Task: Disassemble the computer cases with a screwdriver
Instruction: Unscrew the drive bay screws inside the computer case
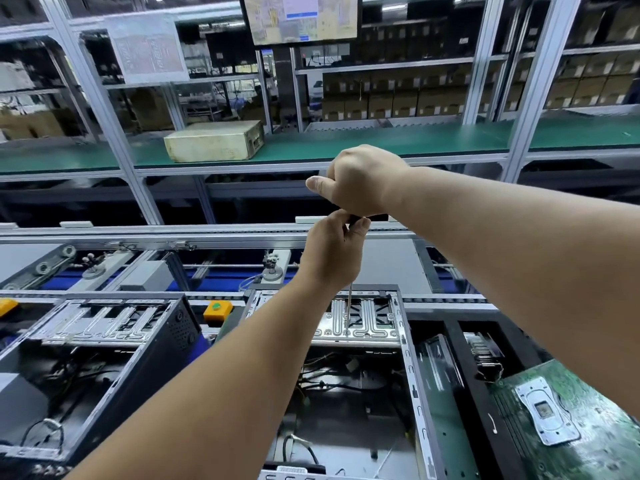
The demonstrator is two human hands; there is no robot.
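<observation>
**A:** How far along does the teardown look?

**B:** Partway, I'd judge. The middle computer case (398, 341) lies open with no side panel on it, and a green motherboard (571, 420) lies outside it at the right, so some parts seem to be out already. The drive-bay bracket (356, 323) at its far end is still mounted, and that's where the work is.

**A:** What are the hands doing?

**B:** The right hand (360, 180) is curled tight around the top of the screwdriver (349, 306) handle. The left hand (332, 251) sits just below it, fingers pinched around the lower handle. The thin shaft runs straight down and its tip rests on the ribbed silver bracket, presumably on a screw, though the screw itself is too small to make out.

**A:** And what's inside that case?

**B:** Mostly bare metal floor, with loose black and yellow cables (322, 379) trailing across it and a white connector near the bracket. No board is in it.

**A:** Any others?

**B:** A second case (104, 358) at the left, also open, with its own silver bracket in place and dark cables inside. It looks untouched by either hand, so I'd say it's left to do. A beige box (214, 142) sits on the green shelf beyond; I can't see into it.
</observation>
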